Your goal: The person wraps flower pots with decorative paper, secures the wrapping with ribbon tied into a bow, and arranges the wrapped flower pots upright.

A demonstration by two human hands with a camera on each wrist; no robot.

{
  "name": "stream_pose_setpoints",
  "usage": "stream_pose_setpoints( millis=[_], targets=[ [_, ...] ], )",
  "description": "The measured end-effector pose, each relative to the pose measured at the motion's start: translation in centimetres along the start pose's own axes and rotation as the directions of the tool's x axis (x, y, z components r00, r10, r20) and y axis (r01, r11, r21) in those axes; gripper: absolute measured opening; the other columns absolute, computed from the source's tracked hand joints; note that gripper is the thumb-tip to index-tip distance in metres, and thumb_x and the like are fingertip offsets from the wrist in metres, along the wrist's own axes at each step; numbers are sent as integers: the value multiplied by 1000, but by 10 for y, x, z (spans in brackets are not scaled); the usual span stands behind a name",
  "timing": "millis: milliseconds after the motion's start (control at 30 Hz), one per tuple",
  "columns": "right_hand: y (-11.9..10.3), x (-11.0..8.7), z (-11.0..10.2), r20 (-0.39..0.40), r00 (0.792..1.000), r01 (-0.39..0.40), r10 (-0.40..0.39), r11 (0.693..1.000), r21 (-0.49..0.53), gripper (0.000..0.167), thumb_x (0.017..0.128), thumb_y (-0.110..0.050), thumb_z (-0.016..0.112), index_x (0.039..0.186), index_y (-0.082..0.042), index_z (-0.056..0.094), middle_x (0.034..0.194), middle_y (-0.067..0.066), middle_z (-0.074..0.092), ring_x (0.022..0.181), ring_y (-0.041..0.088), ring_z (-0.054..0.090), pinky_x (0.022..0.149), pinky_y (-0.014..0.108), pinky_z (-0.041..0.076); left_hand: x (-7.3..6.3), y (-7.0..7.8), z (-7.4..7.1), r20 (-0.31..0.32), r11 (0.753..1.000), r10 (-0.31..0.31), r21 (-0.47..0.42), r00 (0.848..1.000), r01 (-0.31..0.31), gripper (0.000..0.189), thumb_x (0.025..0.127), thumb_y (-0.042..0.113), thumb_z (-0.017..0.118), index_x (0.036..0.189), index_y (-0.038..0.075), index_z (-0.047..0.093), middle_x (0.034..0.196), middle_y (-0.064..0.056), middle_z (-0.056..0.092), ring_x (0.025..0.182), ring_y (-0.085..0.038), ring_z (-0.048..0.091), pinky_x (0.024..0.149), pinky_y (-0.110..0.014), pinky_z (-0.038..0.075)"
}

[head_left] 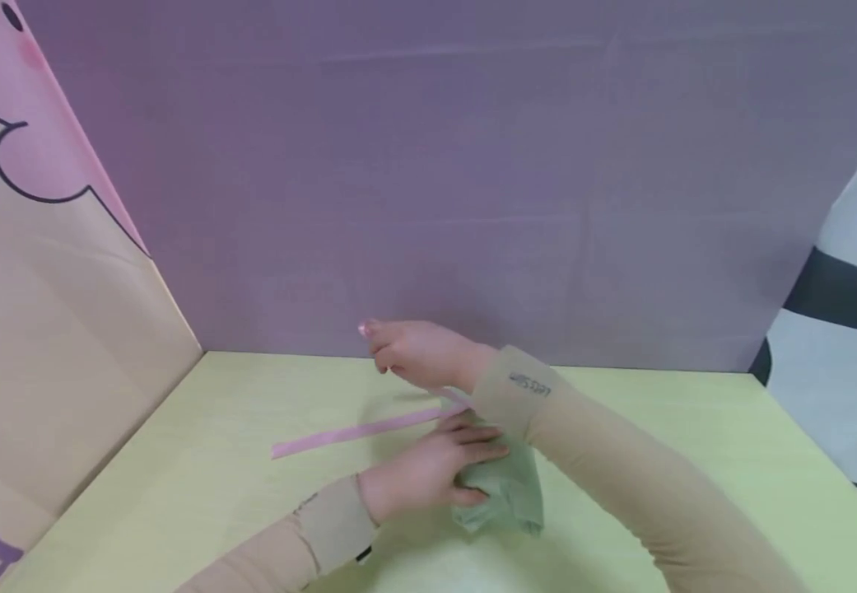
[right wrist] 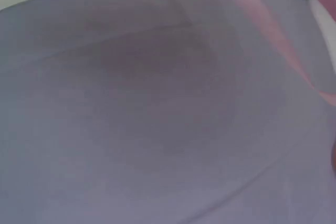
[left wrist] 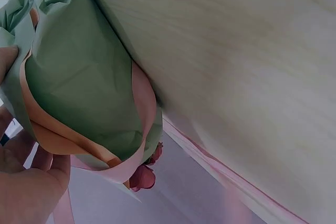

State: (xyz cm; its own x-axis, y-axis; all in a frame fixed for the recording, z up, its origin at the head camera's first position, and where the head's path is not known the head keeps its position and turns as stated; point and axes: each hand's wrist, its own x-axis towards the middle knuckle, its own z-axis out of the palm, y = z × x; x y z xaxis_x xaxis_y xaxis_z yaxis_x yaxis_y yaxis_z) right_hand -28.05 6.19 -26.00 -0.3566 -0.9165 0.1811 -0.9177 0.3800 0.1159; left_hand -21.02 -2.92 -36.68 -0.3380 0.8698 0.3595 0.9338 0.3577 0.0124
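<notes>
A flower bouquet point(head_left: 510, 494) wrapped in green paper lies on the table, with orange-toned paper edging and dark pink roses point(left wrist: 143, 178) showing in the left wrist view. My left hand point(head_left: 424, 469) holds the wrapped bouquet, thumb on one side and fingers on the other. Past the bouquet, my right hand point(head_left: 424, 350) is raised near the back wall and pinches the end of a pink ribbon point(right wrist: 268, 27). That ribbon loops round the wrap, and its other tail point(head_left: 357, 432) stretches left from the bouquet. My right forearm crosses above the bouquet and hides part of it.
The pale wood table point(head_left: 198, 461) meets a purple back wall point(head_left: 398, 165). Printed side panels stand on the left point(head_left: 43, 329) and on the right point(head_left: 836, 395).
</notes>
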Motion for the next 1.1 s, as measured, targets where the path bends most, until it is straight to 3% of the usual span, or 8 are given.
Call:
stream_pose_setpoints(
  millis=[100,300,400,533,667,767,933,1100],
  targets=[
    [-6,11,3,108,993,-71,53,983,168,31,91,10,46,100,-9,69,121,4,63,126,19,51,102,27,43,-1,0,-1,-1,999,-10,-31,1000,10,58,80,35,74,130,12,57,133,-4,57,125,-21,48,112,-37,30],
    [5,-5,6,177,949,-310,260,869,386,36,92,11,38,110,-5,65,137,11,52,119,25,55,97,30,47,1,-2,-2,-2,999,34,32,999,-34,59,80,40,71,130,12,56,137,-5,54,130,-22,45,114,-40,26],
    [17,-25,6,122,928,-370,352,828,421,28,92,5,46,108,-6,66,131,12,56,116,27,56,95,35,49,1,-3,0,-27,998,56,26,998,-55,60,79,41,72,129,11,57,137,-6,54,131,-24,44,114,-44,26],
    [27,-62,3,54,872,-449,486,752,483,18,94,-5,53,105,-10,67,117,9,63,106,26,59,89,41,50,1,-2,1,-29,999,45,-26,999,-46,61,79,39,72,131,12,56,139,-6,52,131,-24,44,112,-44,29],
    [25,-103,1,59,810,-510,583,652,562,18,96,-10,52,106,-8,67,108,11,66,95,24,63,85,43,51,1,-1,-1,6,998,15,-66,1000,-14,60,81,37,71,134,13,54,144,-3,47,133,-23,40,113,-40,29],
    [20,-132,5,78,790,-528,608,610,590,19,96,-11,52,105,-4,67,103,13,68,90,23,64,82,40,53,1,0,-3,20,997,-1,-82,1000,2,61,81,36,72,134,12,53,145,-3,45,135,-22,39,114,-40,26],
    [2,-170,24,70,785,-522,616,595,611,14,92,-16,61,98,-6,69,91,6,70,73,8,58,63,25,51,0,1,-6,38,994,-22,-105,999,26,60,81,35,72,134,12,53,145,-3,46,134,-23,39,115,-42,25],
    [-20,-178,43,9,815,-451,579,626,636,10,86,-21,70,89,-12,68,80,-3,65,65,1,52,58,23,50,-2,0,-8,27,996,-20,-88,999,23,63,79,37,73,134,12,54,143,-5,48,133,-26,41,114,-44,28]
  ],
)
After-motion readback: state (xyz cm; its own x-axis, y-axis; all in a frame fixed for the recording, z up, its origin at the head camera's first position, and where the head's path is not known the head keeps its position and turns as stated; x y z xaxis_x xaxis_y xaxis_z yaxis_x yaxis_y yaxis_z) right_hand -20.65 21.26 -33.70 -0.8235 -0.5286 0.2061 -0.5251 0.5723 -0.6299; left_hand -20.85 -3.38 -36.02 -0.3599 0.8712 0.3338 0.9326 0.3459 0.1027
